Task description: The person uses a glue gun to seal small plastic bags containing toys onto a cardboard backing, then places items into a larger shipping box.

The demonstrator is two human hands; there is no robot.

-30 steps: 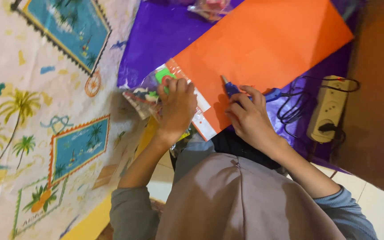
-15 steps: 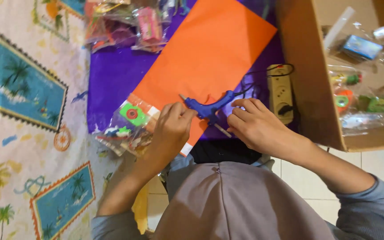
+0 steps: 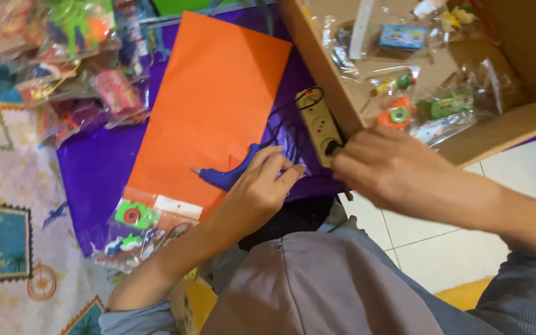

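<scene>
glue gun in left hand

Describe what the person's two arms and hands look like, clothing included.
Both hands are bare: no gloves, rings or watch show on the left hand or the right hand. The forearms are uncovered, with grey-blue ribbed fabric sleeves pushed up toward the elbows, the left sleeve and the right sleeve.

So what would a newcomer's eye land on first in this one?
The big orange paper sheet on purple film, mid-frame. At its lower edge the left hand grips a blue glue gun. The right hand sits at the white power strip, beside a cardboard box of bagged toys.
</scene>
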